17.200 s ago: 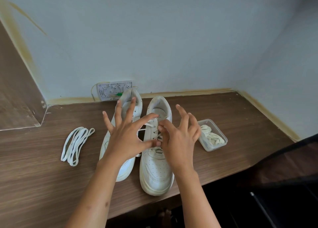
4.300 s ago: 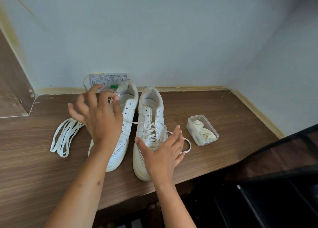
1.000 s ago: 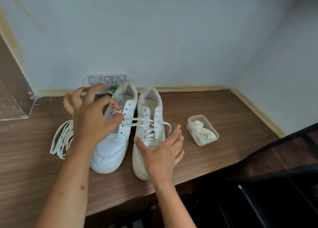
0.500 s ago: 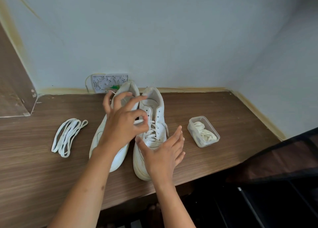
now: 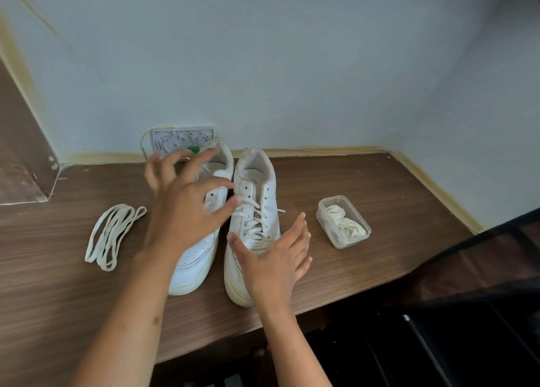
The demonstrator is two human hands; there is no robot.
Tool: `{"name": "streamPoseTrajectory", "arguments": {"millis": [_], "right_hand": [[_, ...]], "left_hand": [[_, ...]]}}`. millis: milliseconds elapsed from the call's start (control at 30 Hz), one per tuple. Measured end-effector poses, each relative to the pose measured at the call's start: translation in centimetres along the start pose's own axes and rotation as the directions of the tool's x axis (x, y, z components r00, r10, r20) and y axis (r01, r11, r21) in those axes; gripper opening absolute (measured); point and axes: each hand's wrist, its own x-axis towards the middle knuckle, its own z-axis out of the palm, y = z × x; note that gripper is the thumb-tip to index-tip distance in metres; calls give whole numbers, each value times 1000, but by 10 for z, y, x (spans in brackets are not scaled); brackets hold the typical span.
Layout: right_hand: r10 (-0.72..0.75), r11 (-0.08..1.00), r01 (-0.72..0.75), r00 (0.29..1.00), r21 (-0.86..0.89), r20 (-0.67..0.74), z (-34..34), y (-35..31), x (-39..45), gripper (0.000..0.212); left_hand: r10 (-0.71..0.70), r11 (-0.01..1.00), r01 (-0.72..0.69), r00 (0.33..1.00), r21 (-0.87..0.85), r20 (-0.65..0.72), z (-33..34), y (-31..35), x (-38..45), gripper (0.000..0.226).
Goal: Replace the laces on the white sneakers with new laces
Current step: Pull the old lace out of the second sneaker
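Note:
Two white sneakers stand side by side on the wooden desk, toes toward me. The left sneaker [image 5: 195, 265] has empty eyelets. The right sneaker [image 5: 253, 182] still carries an old lace [image 5: 253, 218] in its lower eyelets, with a loose end out to the right. My left hand [image 5: 182, 211] hovers, blurred, over the left sneaker with fingers spread; its thumb tip touches the lace's top crossing, forefinger apart above it. My right hand [image 5: 276, 262] rests flat on the right sneaker's toe, fingers straight. A coiled bundle of white laces [image 5: 112, 234] lies to the left.
A clear plastic box [image 5: 330, 236] with cream laces inside stands right of the sneakers. A white wall plate [image 5: 175, 139] with wires sits behind them at the wall. The desk's front edge runs below my forearms, with a dark drop beyond. Walls close in at the back and right.
My left hand has loosened from its pinch at the lace and spread its fingers. The right hand has stayed on the toe. The camera shifted slightly.

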Motion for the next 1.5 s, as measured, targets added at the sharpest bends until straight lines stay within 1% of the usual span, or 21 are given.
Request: {"name": "streamPoseTrajectory", "arguments": {"millis": [100,200,300,367,433,500,567,633,733,867,933,1000,1067,1133,1233,1300,1367,1433,1500], "right_hand": [[1,1000,-1,1000,2,-5,0,0,0,133],[-3,1000,3,1000,-5,-5,0,0,0,133],[-4,1000,4,1000,-6,-2,0,1,0,134],[-3,1000,3,1000,-9,3,1,0,0,135],[2,1000,-2,1000,-7,7,1,0,0,135],[5,1000,-5,1000,0,9,1,1,0,135],[3,1000,-3,1000,9,17,0,1,0,135],[-2,1000,2,1000,11,20,-1,1,0,135],[4,1000,-4,1000,5,18,0,0,0,135],[13,1000,-13,1000,6,19,0,-1,0,135],[11,1000,-11,1000,5,18,0,-1,-1,133],[10,1000,-10,1000,-13,24,0,-1,0,130],[12,1000,-10,999,-30,41,0,-1,1,127],[10,1000,-8,998,-30,55,-1,-1,2,124],[-6,1000,7,998,-11,70,-2,0,2,118],[-32,999,31,997,16,76,-4,1,2,110],[-87,993,81,993,82,78,-6,2,3,96],[-176,980,168,982,108,66,-7,1,3,78],[-270,961,267,962,71,37,-8,-1,2,60]], "left_hand": [[44,999,-44,999,14,24,15,17,-1,25],[41,999,-40,999,8,-35,17,18,-1,16],[-26,1000,26,993,-6,-118,9,5,0,13],[-81,997,81,986,-6,-149,5,0,0,14],[-90,996,91,983,-5,-161,5,1,0,16],[-91,996,90,974,-17,-208,5,4,2,16],[-155,988,146,948,-51,-278,0,-2,3,14],[-248,969,238,921,-71,-300,-9,-12,3,11],[-311,950,307,926,-54,-216,-15,-19,-1,13],[-286,958,285,950,-27,-123,-14,-17,-2,14],[-272,962,270,960,-38,-69,-12,-14,1,25],[-197,980,198,980,-35,16,-9,-8,2,36],[-81,997,81,986,6,148,-3,0,2,41],[-5,999,-7,963,46,268,4,7,-1,48],[23,996,-52,935,72,353,9,10,-5,59],[10,996,-45,916,78,401,7,6,-3,71],[-23,998,-9,885,67,466,4,4,-1,84],[-32,999,7,853,51,522,3,5,0,86],[-23,999,2,838,39,545,2,9,0,85]]}}
